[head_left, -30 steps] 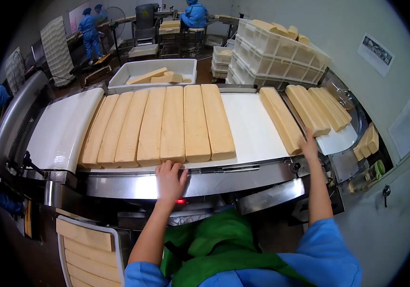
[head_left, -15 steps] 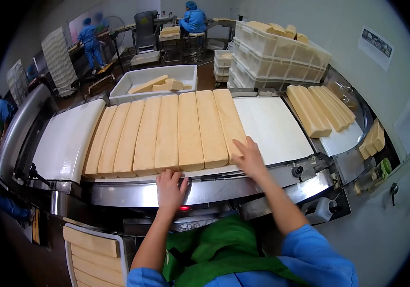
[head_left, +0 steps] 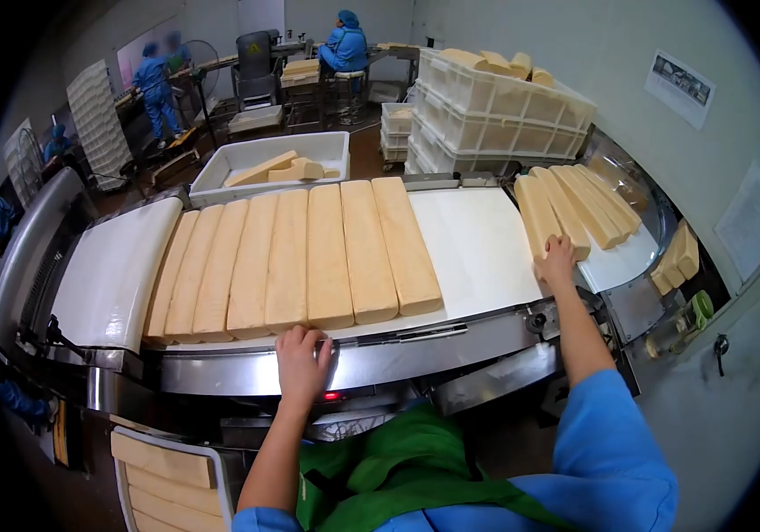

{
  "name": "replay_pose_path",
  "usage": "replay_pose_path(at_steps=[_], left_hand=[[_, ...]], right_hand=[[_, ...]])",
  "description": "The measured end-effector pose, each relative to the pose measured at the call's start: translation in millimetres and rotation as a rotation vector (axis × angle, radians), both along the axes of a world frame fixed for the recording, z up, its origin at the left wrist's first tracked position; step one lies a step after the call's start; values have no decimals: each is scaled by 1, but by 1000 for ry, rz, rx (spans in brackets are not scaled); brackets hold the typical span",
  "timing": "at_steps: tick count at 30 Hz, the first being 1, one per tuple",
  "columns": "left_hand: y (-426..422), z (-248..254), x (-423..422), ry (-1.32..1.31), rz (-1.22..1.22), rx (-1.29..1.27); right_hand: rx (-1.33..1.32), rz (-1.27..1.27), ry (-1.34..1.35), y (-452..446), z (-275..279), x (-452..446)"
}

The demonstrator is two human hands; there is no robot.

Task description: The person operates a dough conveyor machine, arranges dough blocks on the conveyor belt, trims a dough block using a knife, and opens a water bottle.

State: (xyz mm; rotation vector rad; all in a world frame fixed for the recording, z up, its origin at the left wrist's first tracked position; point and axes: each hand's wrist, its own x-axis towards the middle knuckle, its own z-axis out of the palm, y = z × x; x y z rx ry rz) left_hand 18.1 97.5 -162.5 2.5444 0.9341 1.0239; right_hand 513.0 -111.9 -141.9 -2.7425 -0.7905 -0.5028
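Observation:
Several long pale-yellow loaves lie side by side on the white conveyor belt. My left hand rests at the belt's front edge, fingertips against the near ends of the middle loaves; its fingers are bent and thumb apart, gripping nothing. At the right, my right hand has its fingers around the near end of a loaf, at the left of another group of loaves. A strip of bare belt lies between the row and that loaf.
Behind the belt stands a white tub with loaf pieces. White crates are stacked at the back right. A tray of loaves is at the lower left. Two small pieces lie at far right. Co-workers in blue are behind.
A loaf first at the right has joined the row's right end. My right hand then moved from that row back to the right, onto another loaf. My left hand has stayed at the front edge.

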Motion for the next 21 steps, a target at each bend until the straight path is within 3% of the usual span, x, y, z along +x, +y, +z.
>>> replay_pose_path(at_steps=[3,5,7,8,9,12,15,17,19,21], left_hand=[[0,0,1,-10,-9,2],[0,0,0,-5,-15,1],[-1,0,1,9,-1,-1],[-1,2,2,17,-8,-3],[-1,1,2,15,-13,-3],[1,-1,1,25,-5,12],[2,-1,1,18,-3,6],[0,0,1,10,3,7],[1,0,1,1,12,7],[2,-3,1,-20,-2,12]], right_hand=[[202,-35,16,-6,-14,-23],[186,-40,-8,-8,-14,-35],[462,238,163,-15,-16,-35],[646,185,461,-20,-11,-32],[647,181,457,-24,-12,-22],[467,215,30,-32,-18,17],[308,31,-97,-35,-24,55],[302,66,-105,-36,-28,69],[-73,-110,-28,-27,9,36],[13,-69,-52,-22,8,31]])
